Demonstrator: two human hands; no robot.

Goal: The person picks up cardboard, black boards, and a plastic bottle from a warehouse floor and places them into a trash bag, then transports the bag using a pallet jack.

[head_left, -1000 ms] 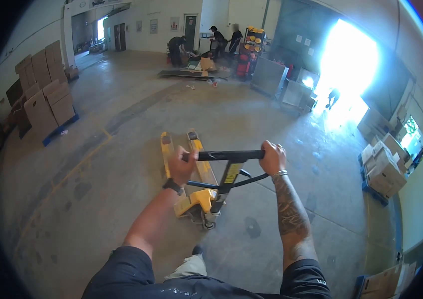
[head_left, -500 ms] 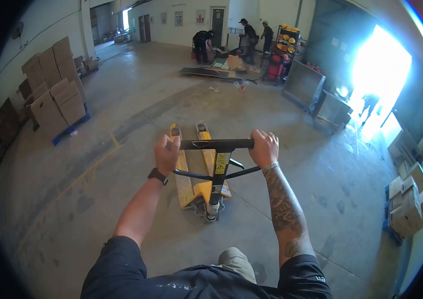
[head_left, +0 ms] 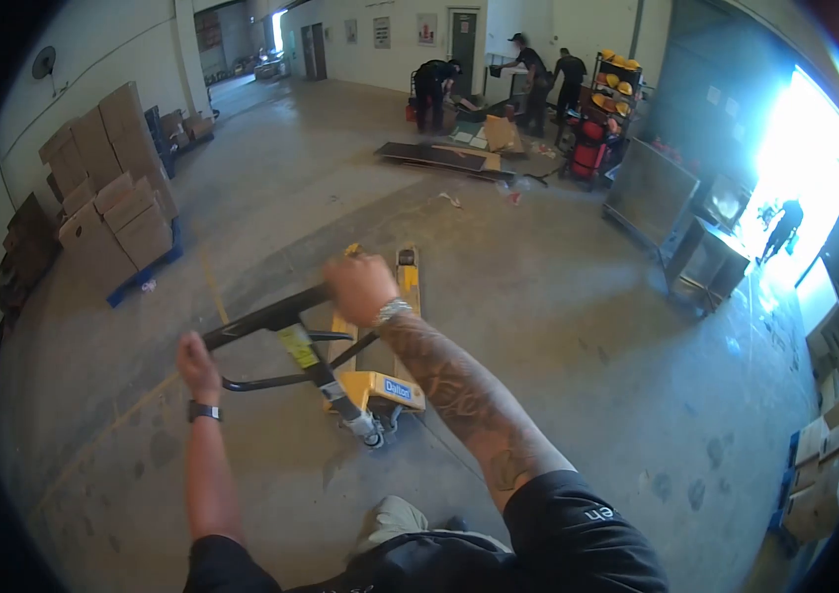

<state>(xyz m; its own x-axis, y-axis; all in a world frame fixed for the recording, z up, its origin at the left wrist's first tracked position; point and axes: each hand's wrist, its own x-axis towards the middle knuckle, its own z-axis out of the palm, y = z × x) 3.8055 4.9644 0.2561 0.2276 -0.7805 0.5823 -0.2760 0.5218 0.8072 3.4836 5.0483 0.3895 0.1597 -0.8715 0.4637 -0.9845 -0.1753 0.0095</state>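
A yellow pallet jack point(head_left: 380, 387) stands on the concrete floor ahead of me, its forks pointing away. Its black handle point(head_left: 266, 318) is swung over to the left and tilted, with the left end lower and closer to me. My right hand point(head_left: 362, 287) is wrapped around the upper right end of the grip bar. At the lower left end, my left hand point(head_left: 199, 368) holds the bar, its fingers partly hidden. A yellow label point(head_left: 297, 346) sits on the handle shaft, and a curved black guard runs below the bar.
Cardboard boxes point(head_left: 111, 237) stand on a blue pallet point(head_left: 146, 269) at left; more boxes point(head_left: 817, 494) are at right. Several people work behind flat panels point(head_left: 439, 156) at the back. Metal cabinets point(head_left: 706, 259) stand near the bright doorway, where another person point(head_left: 783, 229) is.
Both hands have swung the handle from straight ahead to the left and tilted it. My right hand has crossed toward the middle, my left has moved left and down. The view has shifted slightly.
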